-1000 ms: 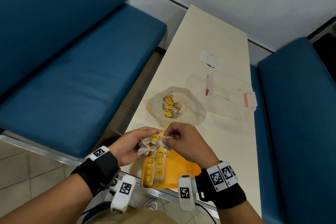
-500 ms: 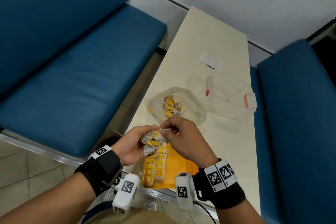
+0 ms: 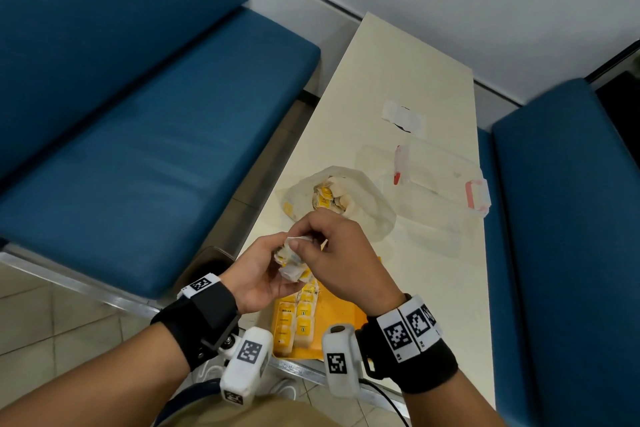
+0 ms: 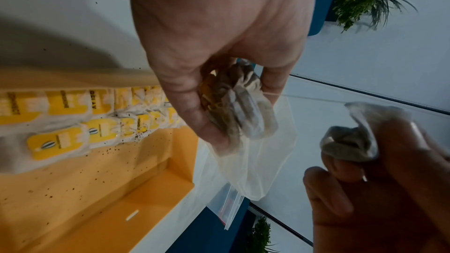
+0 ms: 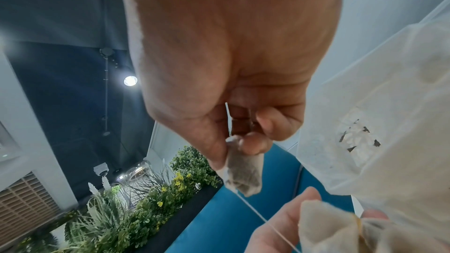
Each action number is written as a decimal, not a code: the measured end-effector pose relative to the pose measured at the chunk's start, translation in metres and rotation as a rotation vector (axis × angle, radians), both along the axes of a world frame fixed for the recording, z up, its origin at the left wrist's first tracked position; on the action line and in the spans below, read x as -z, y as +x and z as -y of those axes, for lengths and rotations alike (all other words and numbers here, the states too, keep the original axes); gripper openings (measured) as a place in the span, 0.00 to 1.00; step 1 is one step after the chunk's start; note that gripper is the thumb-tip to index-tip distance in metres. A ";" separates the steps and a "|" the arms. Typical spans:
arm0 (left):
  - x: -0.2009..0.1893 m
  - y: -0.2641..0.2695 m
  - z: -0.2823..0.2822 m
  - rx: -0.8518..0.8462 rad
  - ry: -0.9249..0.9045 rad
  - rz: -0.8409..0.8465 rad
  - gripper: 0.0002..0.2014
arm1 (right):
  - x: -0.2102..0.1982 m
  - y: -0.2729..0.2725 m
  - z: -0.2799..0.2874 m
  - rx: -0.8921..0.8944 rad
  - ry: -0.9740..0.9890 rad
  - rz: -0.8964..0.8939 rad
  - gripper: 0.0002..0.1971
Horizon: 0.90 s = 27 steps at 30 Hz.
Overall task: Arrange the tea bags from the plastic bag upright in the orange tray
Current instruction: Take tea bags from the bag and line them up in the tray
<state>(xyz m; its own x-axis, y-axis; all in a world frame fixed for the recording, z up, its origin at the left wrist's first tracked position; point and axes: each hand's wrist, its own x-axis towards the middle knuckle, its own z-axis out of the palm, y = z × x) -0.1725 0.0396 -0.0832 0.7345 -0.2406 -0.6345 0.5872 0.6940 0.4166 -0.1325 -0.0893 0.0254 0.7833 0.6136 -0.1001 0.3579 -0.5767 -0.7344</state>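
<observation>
My left hand (image 3: 263, 270) grips a bunch of tea bags (image 4: 241, 101) just above the orange tray (image 3: 346, 315). My right hand (image 3: 332, 253) pinches a single tea bag (image 5: 243, 174) between thumb and fingers, and its thin string (image 5: 263, 218) runs back to the bunch. Two rows of yellow-tagged tea bags (image 4: 80, 114) stand along the tray's left side. Behind the hands, the plastic bag (image 3: 360, 204) lies open on the table with more tea bags (image 3: 327, 199) inside.
The cream table (image 3: 398, 80) runs between two blue benches (image 3: 138, 135). A clear zip bag with red tabs (image 3: 446, 184) lies at the right, a small white wrapper (image 3: 403, 114) farther back. Tea dust speckles the tray floor (image 4: 85, 189).
Both hands have risen and moved away from me, toward the plastic bag. The right hand has drawn one tea bag apart from the bunch, leaving its string stretched between them.
</observation>
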 end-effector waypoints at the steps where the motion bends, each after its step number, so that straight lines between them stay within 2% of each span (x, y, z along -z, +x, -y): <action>1: 0.001 0.001 0.000 -0.001 -0.001 -0.004 0.09 | 0.000 0.000 -0.001 -0.002 0.007 0.007 0.03; 11: 0.003 0.003 0.005 -0.035 -0.060 0.007 0.09 | -0.002 0.001 -0.004 0.027 0.078 0.039 0.04; 17: 0.005 0.002 0.004 -0.063 -0.089 -0.020 0.12 | -0.008 0.008 0.006 0.044 0.110 0.065 0.09; 20: 0.009 0.002 0.002 -0.057 -0.096 -0.030 0.17 | -0.013 0.010 0.014 0.061 0.135 0.059 0.07; 27: 0.016 0.003 0.004 -0.040 -0.142 -0.040 0.12 | 0.000 0.018 0.030 0.196 0.061 0.006 0.04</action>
